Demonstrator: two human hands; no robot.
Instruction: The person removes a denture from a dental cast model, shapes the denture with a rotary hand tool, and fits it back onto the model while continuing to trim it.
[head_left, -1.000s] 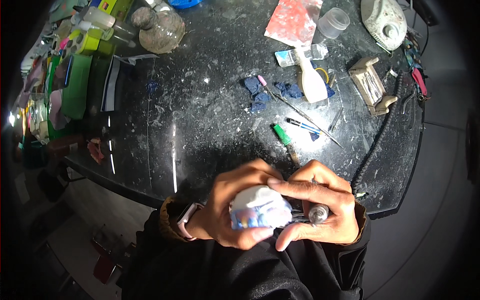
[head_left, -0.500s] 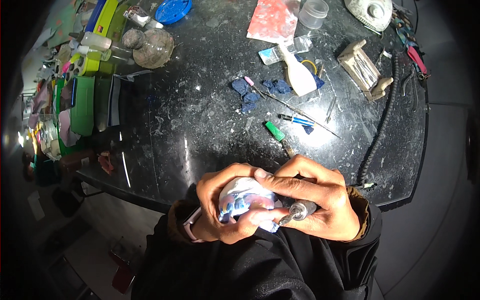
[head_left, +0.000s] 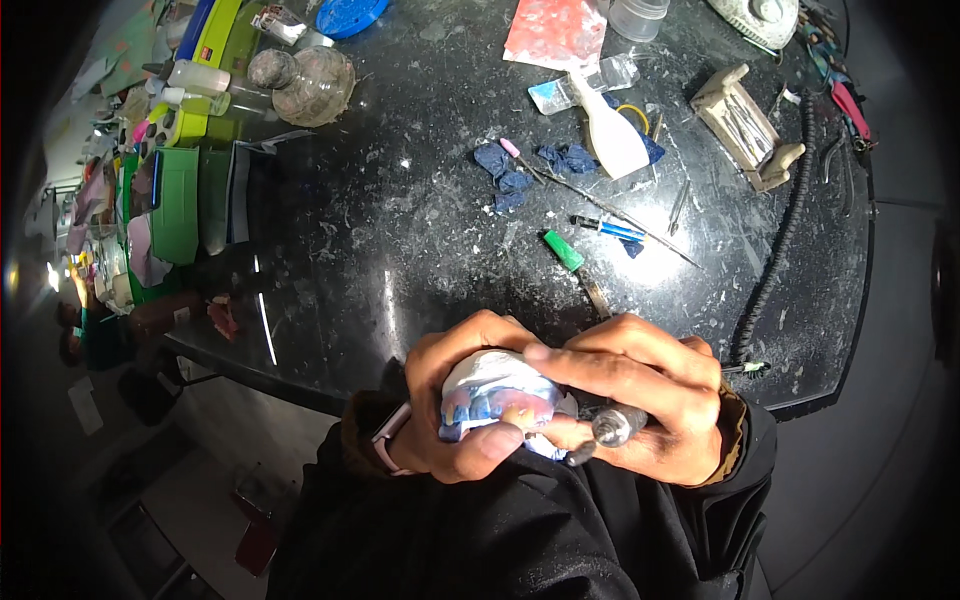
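My left hand (head_left: pixel 430 375) is wrapped round a plaster dental model (head_left: pixel 497 372), white on top with a row of teeth and blue and pinkish patches along its front. The left thumb presses on the model's lower front. My right hand (head_left: pixel 665 400) grips a dark rotary handpiece (head_left: pixel 619 425) with a metal nose. Its small tip (head_left: pixel 581 454) looks blurred and sits just beside the model's lower right edge. Fingers of my right hand also rest against the model's right side, steadying it. Both hands are close together at the table's front edge.
On the dark, dust-specked table (head_left: pixel 330 260) lie a green-handled knife (head_left: pixel 563 250), a blue pen-like tool (head_left: pixel 608 228), crumpled blue scraps (head_left: pixel 503 178) and a white bottle (head_left: pixel 615 140). A tool rest (head_left: pixel 745 130) and coiled black cord (head_left: pixel 785 240) are at right; a green box (head_left: pixel 175 205) at left.
The whole view has shifted a little, so the table things sit higher and further right. The left thumb has shifted on the model, and the handpiece tip is slightly further from it.
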